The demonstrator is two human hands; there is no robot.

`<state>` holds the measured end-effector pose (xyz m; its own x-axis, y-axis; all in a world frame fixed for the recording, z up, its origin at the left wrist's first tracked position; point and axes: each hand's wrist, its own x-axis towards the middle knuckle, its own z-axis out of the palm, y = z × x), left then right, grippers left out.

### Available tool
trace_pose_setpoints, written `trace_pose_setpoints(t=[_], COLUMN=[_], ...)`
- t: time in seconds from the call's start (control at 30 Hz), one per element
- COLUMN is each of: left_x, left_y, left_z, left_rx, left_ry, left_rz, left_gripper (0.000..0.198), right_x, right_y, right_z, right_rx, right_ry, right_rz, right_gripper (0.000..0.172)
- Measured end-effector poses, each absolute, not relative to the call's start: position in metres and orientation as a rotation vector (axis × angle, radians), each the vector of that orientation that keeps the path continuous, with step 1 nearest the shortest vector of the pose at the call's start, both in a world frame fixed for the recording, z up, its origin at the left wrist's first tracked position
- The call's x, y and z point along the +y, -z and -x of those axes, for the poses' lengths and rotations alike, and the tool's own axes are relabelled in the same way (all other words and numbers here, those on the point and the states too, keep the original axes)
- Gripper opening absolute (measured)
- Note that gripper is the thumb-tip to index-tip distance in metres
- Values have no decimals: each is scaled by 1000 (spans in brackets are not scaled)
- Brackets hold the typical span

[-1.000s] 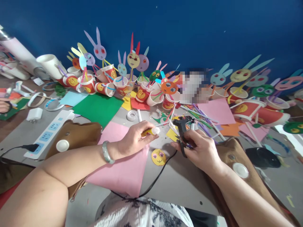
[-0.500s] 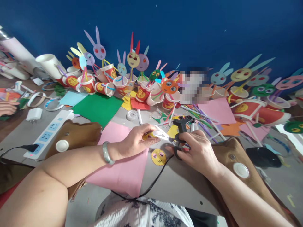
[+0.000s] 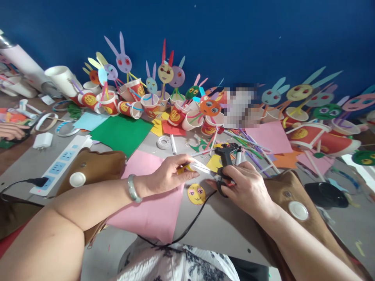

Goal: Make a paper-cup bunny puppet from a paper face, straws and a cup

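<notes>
My left hand (image 3: 171, 173), with a bracelet on the wrist, pinches a small piece of yellow paper (image 3: 184, 168) between thumb and fingers. My right hand (image 3: 246, 185) is closed on the black-handled scissors (image 3: 221, 188), fingers through the loops. The blades point left and meet the paper's edge close to my left fingertips. Just below lies a round yellow paper face (image 3: 196, 194) with drawn eyes and a smile. A black glue gun (image 3: 225, 154) lies behind my right hand, partly hidden by it.
Pink paper (image 3: 152, 207) lies under my left forearm, with green paper (image 3: 121, 132) behind. Paper cups with bunny faces (image 3: 211, 107) line the blue wall. Brown pouches (image 3: 96, 168) flank my arms. A power strip (image 3: 60, 166) and another person's hand (image 3: 11, 131) are at left.
The scissor blades have come closer together at the yellow paper, with my right hand barely moved. At far left, the other person's hand has shifted slightly.
</notes>
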<state>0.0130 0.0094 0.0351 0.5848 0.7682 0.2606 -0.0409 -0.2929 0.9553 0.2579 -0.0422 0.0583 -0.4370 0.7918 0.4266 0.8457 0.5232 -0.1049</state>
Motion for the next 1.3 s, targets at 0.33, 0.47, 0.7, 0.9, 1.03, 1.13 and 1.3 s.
trace_pose_setpoints(t=[0.33, 0.47, 0.7, 0.9, 1.03, 1.13, 1.3], left_x=[9, 10, 13, 10, 10, 10, 10], left_y=[-37, -37, -33, -31, -32, -33, -35], left_z=[-12, -11, -13, -12, -12, -13, -13], left_rx=[646, 639, 712, 667, 673, 664, 671], left_ry=[-910, -933, -995, -938, -945, -1005, -1015], left_rz=[-1706, -1722, -1763, -1735, -1770, -1836, -1858], left_gripper=[22, 20, 21, 20, 18, 15, 14], right_x=[-42, -42, -47, -46, -46, -46, -47], right_y=[-53, -54, -61, -59, -61, -63, -64], right_z=[-259, -256, -256, -258, -256, -254, -254], right_rx=[-2226, -2182, -2124, -2244, -2298, -2307, -2313], right_ry=[159, 88, -15, 165, 194, 176, 176], right_rz=[1367, 1319, 1322, 1354, 1357, 1352, 1352], right_gripper=[25, 15, 19, 15, 17, 21, 20])
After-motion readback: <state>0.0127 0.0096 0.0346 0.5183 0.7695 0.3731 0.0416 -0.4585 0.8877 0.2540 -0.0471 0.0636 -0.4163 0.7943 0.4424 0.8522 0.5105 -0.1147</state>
